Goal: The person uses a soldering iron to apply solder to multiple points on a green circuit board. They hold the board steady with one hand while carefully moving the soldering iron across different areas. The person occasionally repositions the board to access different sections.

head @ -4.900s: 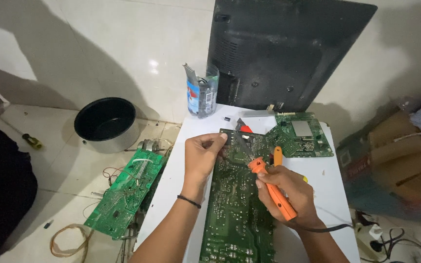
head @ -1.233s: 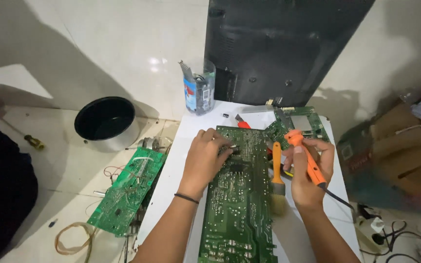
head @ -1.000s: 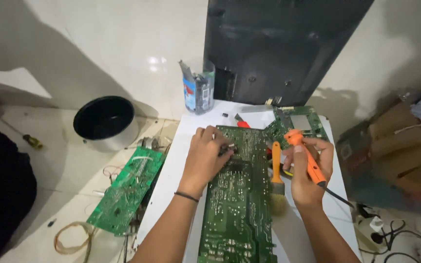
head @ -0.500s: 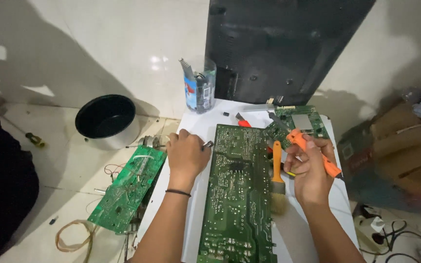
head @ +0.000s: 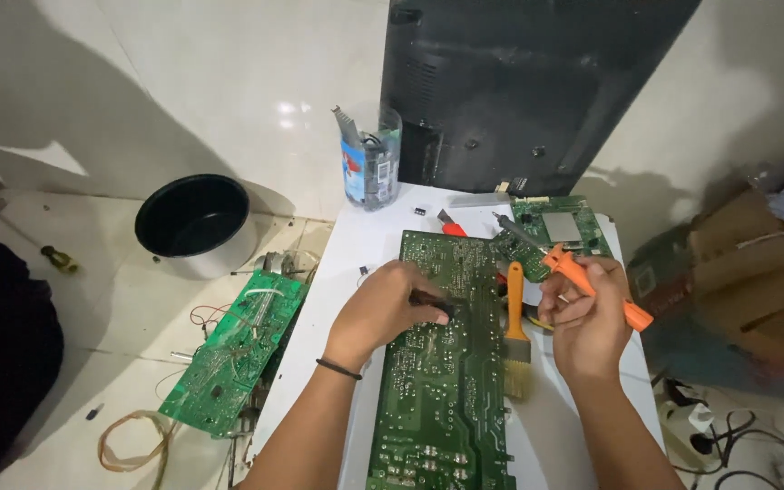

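Note:
A long green circuit board [head: 446, 381] lies solder side up on a small white table [head: 365, 236]. My left hand [head: 383, 308] rests on the board's left half, pinching a small dark part [head: 433, 300] against it. My right hand [head: 587, 322] hovers to the right of the board, gripping an orange-handled soldering iron [head: 592, 281] whose metal tip [head: 512, 229] points up and left, away from the board. An orange-handled brush [head: 517, 331] lies on the table between the board and my right hand.
A smaller green board [head: 560, 231] lies at the table's back right. A black monitor back panel [head: 519, 82] leans on the wall. A clear cup of tools [head: 369, 163], a black bowl [head: 194, 218], another green board [head: 233, 349] on the floor, cardboard [head: 755, 263] at the right.
My left hand shifted from the board's top left corner onto its middle left. My right hand has drawn the soldering iron back off the board toward the right.

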